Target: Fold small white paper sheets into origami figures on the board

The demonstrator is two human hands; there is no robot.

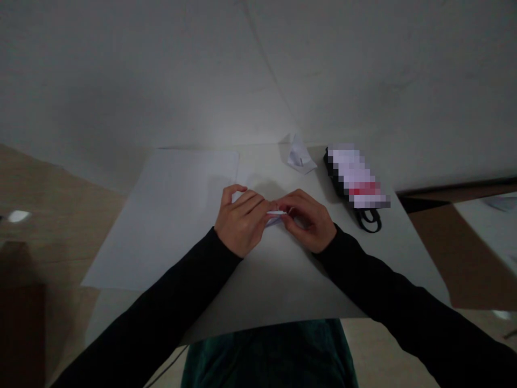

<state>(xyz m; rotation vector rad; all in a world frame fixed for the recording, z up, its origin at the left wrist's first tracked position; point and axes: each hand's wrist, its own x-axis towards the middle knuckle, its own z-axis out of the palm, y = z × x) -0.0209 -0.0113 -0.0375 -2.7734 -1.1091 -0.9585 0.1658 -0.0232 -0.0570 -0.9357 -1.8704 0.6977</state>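
Between my two hands is a small piece of folded white paper [277,213], held a little above the table. My left hand [243,218] pinches its left side, with the index finger and thumb closed and one outer finger raised. On the other side, my right hand [309,220] grips the paper between thumb and fingertips. Most of the paper is hidden behind the fingers, so its full shape cannot be made out. Beyond my hands, a folded white paper shape [299,155] with a pointed top stands near the wall.
The white table [283,291] stands against a pale wall [181,70]. Large white paper sheets [161,215] cover its left side. A black pouch with a loop strap [369,221] lies at the right, its top blurred out. Another white surface [493,226] is at far right.
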